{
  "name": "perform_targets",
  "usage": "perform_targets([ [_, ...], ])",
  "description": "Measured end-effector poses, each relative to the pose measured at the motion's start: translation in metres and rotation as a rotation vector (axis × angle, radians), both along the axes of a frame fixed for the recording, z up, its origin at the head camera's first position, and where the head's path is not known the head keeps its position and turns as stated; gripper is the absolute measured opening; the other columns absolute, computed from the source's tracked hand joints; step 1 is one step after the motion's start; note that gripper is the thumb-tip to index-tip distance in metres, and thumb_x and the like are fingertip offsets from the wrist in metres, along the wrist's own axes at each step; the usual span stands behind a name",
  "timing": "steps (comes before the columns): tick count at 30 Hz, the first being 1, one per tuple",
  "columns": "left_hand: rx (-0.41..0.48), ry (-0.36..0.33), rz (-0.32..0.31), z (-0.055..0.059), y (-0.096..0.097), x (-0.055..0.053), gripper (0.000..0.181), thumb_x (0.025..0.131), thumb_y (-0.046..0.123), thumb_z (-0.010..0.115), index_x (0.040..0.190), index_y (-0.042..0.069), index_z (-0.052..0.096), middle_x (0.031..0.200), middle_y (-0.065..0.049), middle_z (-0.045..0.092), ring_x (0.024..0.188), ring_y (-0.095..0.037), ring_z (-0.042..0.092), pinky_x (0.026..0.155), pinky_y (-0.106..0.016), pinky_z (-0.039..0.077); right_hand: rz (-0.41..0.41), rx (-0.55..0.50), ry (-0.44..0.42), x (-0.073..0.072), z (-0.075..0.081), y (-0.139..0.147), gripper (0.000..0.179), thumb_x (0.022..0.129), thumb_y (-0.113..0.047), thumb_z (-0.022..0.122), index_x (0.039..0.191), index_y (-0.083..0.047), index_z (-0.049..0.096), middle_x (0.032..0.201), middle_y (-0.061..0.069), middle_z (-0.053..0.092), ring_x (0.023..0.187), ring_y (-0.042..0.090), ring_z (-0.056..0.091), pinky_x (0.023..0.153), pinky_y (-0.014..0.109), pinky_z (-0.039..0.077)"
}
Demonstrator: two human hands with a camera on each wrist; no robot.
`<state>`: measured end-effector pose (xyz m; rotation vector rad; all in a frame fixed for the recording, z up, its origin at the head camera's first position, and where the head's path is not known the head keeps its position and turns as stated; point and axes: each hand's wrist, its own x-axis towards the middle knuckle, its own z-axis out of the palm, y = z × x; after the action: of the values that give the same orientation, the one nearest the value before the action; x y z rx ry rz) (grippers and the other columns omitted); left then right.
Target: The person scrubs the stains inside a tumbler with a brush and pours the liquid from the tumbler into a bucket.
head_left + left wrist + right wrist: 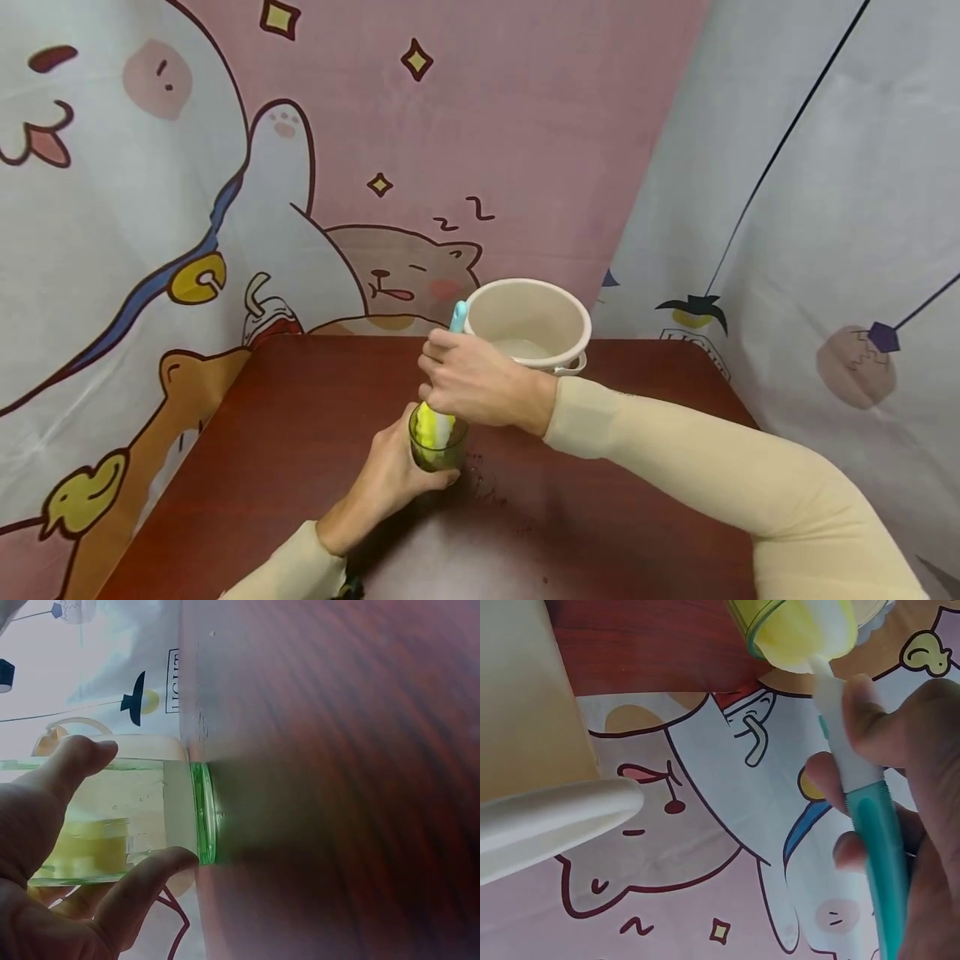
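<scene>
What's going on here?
A person is working with a brush and a green glass over a reddish-brown table. The right hand grips the brush by its handle, with its yellow and white head partly inside the glass. The left hand holds the glass around its side. A pale bucket stands beyond the hands, near the table's far edge.

Your right sleeve [697, 450] is looking pale cream and is making soft folds near the elbow. A wide, plain cuff [581, 417] is going around that wrist. Your left sleeve [292, 567] is showing the same pale cream. Your left hand [393, 467] and right hand [483, 379] are showing bare past the sleeves.
</scene>
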<state>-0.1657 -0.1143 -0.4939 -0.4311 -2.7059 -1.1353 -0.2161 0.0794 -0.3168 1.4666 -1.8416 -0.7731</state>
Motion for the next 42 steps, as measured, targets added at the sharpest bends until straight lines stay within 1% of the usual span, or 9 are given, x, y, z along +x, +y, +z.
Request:
perform_targets([
  [7,0.01,0.013,-0.01,0.0,0.0,-0.002,0.088,0.069,0.032,0.116,0.137,0.019,0.062,0.11,0.006,0.078,0.096,-0.013,0.076,0.083,-0.032,0.064,-0.086,0.056,-0.04,0.0,0.007,0.0,0.013,0.099,-0.029,0.08,0.088,-0.034,0.084,0.092,-0.008,0.083,0.094,0.019,0.071,0.105,0.039,0.041],
  [12,0.021,0.001,-0.013,-0.001,-0.002,-0.001,0.087,0.069,0.031,0.116,0.137,0.02,0.062,0.113,0.007,0.079,0.101,-0.014,0.078,0.087,-0.033,0.065,-0.122,0.086,-0.104,-0.002,0.012,0.0,0.012,0.093,-0.035,0.086,0.082,-0.036,0.081,0.088,-0.008,0.082,0.092,0.018,0.071,0.103,0.04,0.041],
  [20,0.022,-0.021,-0.022,0.001,-0.002,-0.004,0.088,0.069,0.031,0.116,0.138,0.022,0.062,0.115,0.006,0.079,0.103,-0.013,0.078,0.088,-0.034,0.065,-0.137,-0.002,-0.371,-0.015,0.02,0.013,0.025,0.085,-0.048,0.097,0.077,-0.033,0.079,0.081,-0.009,0.08,0.083,0.018,0.075,0.095,0.042,0.041],
  [24,0.034,-0.032,-0.026,0.001,-0.002,-0.004,0.089,0.068,0.03,0.116,0.139,0.022,0.063,0.116,0.006,0.08,0.104,-0.013,0.078,0.091,-0.035,0.065,-0.13,-0.059,-0.488,-0.02,0.016,0.02,0.019,0.085,-0.047,0.097,0.082,-0.035,0.083,0.083,-0.015,0.081,0.082,0.012,0.077,0.094,0.042,0.043],
  [29,0.042,-0.031,-0.03,0.001,-0.003,-0.003,0.088,0.068,0.03,0.116,0.138,0.021,0.064,0.115,0.007,0.08,0.104,-0.013,0.077,0.092,-0.035,0.065,-0.112,-0.135,-0.572,-0.023,0.009,0.023,0.011,0.09,-0.047,0.095,0.089,-0.038,0.088,0.087,-0.02,0.083,0.087,0.008,0.079,0.094,0.042,0.046],
  [32,0.036,-0.04,-0.029,0.001,-0.002,-0.002,0.089,0.068,0.03,0.116,0.139,0.02,0.064,0.115,0.008,0.079,0.103,-0.012,0.076,0.091,-0.034,0.065,-0.09,-0.164,-0.569,-0.021,0.005,0.021,0.009,0.091,-0.044,0.095,0.09,-0.038,0.088,0.087,-0.019,0.082,0.089,0.01,0.079,0.097,0.041,0.046],
  [34,0.032,-0.049,-0.025,0.001,-0.002,-0.002,0.088,0.068,0.03,0.116,0.138,0.02,0.064,0.113,0.008,0.078,0.101,-0.011,0.075,0.089,-0.033,0.064,-0.054,-0.167,-0.524,-0.019,0.003,0.017,0.011,0.091,-0.043,0.095,0.089,-0.037,0.086,0.085,-0.016,0.079,0.086,0.013,0.076,0.096,0.041,0.046],
  [39,0.028,-0.062,-0.016,0.002,-0.001,-0.003,0.086,0.069,0.031,0.115,0.136,0.021,0.063,0.109,0.009,0.075,0.095,-0.009,0.072,0.084,-0.03,0.062,0.051,-0.141,-0.301,-0.014,-0.001,0.003,0.02,0.091,-0.046,0.091,0.08,-0.034,0.079,0.078,-0.008,0.071,0.08,0.019,0.069,0.094,0.04,0.044],
  [42,0.025,-0.056,-0.019,0.002,-0.002,-0.003,0.089,0.069,0.031,0.114,0.141,0.022,0.062,0.113,0.009,0.076,0.098,-0.01,0.073,0.086,-0.031,0.063,0.075,-0.09,-0.175,-0.013,-0.003,-0.004,0.018,0.093,-0.045,0.088,0.082,-0.033,0.08,0.081,-0.007,0.073,0.084,0.019,0.069,0.097,0.039,0.044],
])
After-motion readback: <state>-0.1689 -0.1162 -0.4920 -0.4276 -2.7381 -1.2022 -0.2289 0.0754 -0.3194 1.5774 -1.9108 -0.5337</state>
